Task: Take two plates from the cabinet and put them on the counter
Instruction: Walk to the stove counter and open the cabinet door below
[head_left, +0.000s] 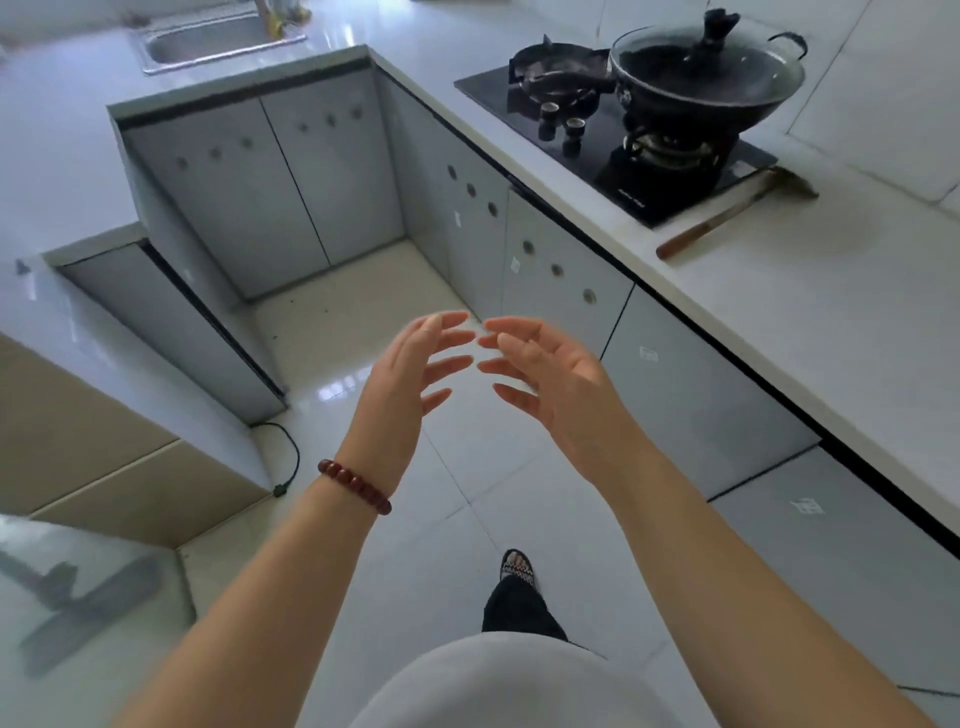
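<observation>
- Left hand (410, 364): raised in front of the body over the floor (467, 467), palm turned to the right, fingers spread and only slightly bent; nothing is held.
- Right hand (550, 379): raised at the same height, palm turned to the left, fingers spread and loosely bent; nothing is held.
- The fingertips of the two hands are near one another but apart.
- A dark red bead bracelet (355, 486) is worn on the left wrist.
- Plates: cannot be located; none is seen in this view.
- Cabinet doors (566, 280): grey, set under the counter (831, 322) at right, and all are seen closed.
- The white counter runs along the right side from near to far.
- On it, at far right, a black gas hob (613, 150) is set; a black wok (706, 88) with a glass lid stands on its right burner.
- A wooden-handled cleaver (727, 215) lies on the counter just beside the hob's near edge.
- A steel sink (218, 41) is seen at far left.
</observation>
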